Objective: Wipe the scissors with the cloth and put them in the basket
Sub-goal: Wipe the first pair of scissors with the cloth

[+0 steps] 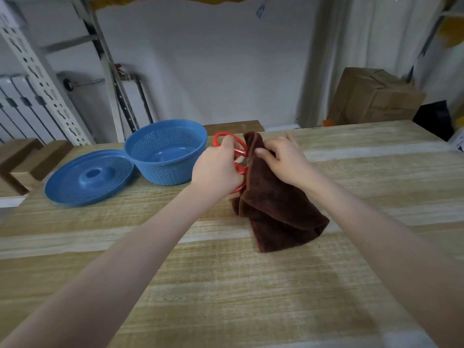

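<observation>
Evidently mid-wipe, the left hand [218, 165] is gripping the scissors [240, 153] by their red handles beside the basket [164, 173] while the right hand [281, 156] is pinching the cloth [276, 209] round the blades, and the next move is calling for a short carry left.

Handles of scissors [216, 139]: red plastic, smooth, glossy. cloth [273, 207]: dark brown plush fabric, matt, fuzzy nap. basket [163, 169], towards far left edge of tabletop [226, 285]: blue perforated plastic, smooth, slight sheen; lid [75, 189] same plastic. Tabletop: pale wood, visible grain, matt.
</observation>
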The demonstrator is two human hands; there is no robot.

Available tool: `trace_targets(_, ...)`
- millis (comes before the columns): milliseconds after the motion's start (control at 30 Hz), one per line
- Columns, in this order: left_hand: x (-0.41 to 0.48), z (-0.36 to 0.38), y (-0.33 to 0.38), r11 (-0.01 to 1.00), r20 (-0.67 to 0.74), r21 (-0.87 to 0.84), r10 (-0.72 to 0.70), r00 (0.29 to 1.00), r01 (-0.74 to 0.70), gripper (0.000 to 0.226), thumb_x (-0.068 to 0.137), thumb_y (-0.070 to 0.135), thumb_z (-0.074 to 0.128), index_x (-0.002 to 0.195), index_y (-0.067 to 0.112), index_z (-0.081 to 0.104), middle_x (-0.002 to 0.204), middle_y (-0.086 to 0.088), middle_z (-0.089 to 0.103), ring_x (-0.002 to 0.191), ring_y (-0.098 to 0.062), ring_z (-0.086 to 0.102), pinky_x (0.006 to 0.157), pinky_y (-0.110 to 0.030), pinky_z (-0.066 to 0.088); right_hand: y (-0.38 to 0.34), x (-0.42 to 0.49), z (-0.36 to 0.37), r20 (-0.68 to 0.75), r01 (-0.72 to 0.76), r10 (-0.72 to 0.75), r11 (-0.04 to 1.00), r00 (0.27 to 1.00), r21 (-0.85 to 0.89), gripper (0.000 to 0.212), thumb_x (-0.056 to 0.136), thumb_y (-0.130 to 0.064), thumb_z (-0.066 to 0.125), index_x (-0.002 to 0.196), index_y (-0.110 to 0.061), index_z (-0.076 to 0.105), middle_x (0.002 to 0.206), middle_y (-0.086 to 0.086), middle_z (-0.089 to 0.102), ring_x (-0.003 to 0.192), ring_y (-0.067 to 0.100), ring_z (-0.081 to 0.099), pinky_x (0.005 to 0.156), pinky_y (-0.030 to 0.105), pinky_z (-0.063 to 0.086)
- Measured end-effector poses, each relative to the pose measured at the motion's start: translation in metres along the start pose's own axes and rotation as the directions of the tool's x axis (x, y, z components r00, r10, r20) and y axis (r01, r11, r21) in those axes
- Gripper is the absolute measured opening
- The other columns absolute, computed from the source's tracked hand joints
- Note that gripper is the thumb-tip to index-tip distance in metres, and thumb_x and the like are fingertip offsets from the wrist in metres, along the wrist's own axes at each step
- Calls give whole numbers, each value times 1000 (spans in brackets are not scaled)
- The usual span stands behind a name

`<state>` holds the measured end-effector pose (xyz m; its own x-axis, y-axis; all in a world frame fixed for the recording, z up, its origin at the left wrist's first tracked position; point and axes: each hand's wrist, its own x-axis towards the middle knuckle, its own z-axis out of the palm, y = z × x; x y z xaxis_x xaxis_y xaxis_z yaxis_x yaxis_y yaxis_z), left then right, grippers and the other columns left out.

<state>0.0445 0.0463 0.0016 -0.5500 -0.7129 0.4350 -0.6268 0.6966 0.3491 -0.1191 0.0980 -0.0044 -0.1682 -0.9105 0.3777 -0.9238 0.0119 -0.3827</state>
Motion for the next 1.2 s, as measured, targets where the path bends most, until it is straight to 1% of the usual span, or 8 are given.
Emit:
trace_targets(167, 4, 1, -4, 999, 22, 33, 6, 1000, -7, 38, 82, 32, 63, 113, 14, 51, 90, -1, 68, 84, -24, 66, 71, -43, 56, 3, -5, -1, 89, 55, -56, 998, 994, 17, 31, 95, -38, 54, 81, -11, 56, 81, 2, 58, 96, 22, 50, 111, 49, 18)
trace_targets(400, 4, 6, -2, 1000, 18, 9, 8, 1000, -8, 37, 79, 30, 66, 111, 16, 53, 90, 2, 69, 84, -20, 67, 69, -42, 57, -4, -9, 1, -66, 19, -29, 988, 997, -152, 37, 101, -35, 44, 69, -17, 45, 72, -8, 48, 96, 25, 56, 118, 43, 7)
trace_targets(500, 7, 6, 0, 999, 29, 35, 3, 1000, -4, 35, 80, 27, 64, 110, 15, 50, 89, 0, 69, 82, -23, 66, 68, -43, 56, -9, -4, 7, -104, -102, 91, 989, 990, -106, 43, 102, -36, 42, 61, -23, 38, 66, -5, 47, 88, 24, 54, 117, 45, 11)
trace_targets(567, 9, 5, 0, 998, 54, 57, -14, 998, 11, 39, 79, 27, 65, 112, 14, 49, 91, -1, 68, 84, -25, 65, 70, -42, 56, -4, 2, 9, -168, -249, 257, 966, 952, 69, 46, 102, -33, 43, 58, -23, 34, 60, -5, 41, 83, 27, 54, 106, 43, 29)
trace_targets(633, 8, 1, -3, 994, 76, 103, -30, 997, 22, 44, 79, 33, 66, 113, 12, 47, 91, -2, 67, 84, -25, 64, 71, -41, 56, 6, 6, 6, -266, -296, 342, 934, 901, 199, 47, 102, -30, 44, 57, -21, 34, 60, -4, 40, 85, 35, 57, 79, 39, 37)
trace_targets(833, 5, -2, -8, 990, 86, 144, -22, 996, 10, 46, 81, 34, 65, 115, 11, 44, 86, -3, 64, 79, -25, 64, 68, -42, 57, -1, -1, -2, -437, -151, 112, 987, 893, -56, 33, 100, -31, 48, 91, -4, 63, 104, 10, 53, 99, 29, 49, 79, 39, 43)
trace_targets(1000, 2, 0, -6, 995, 64, 98, -2, 998, -4, 42, 81, 32, 61, 114, 12, 45, 83, -2, 64, 74, -23, 62, 63, -38, 54, -11, -5, 6, -277, -78, 61, 996, 959, -50, 26, 93, -27, 62, 110, -12, 49, 102, 2, 58, 85, 21, 57, 67, 30, 39)
trace_targets(1200, 1, -3, -9, 996, 39, 86, 8, 999, -11, 42, 82, 38, 59, 114, 13, 47, 81, -1, 65, 72, -23, 62, 62, -39, 53, 3, -6, 0, 139, 221, -205, 968, 969, -115, 28, 98, -37, 47, 111, -20, 65, 110, -4, 65, 107, 20, 56, 92, 38, 39)
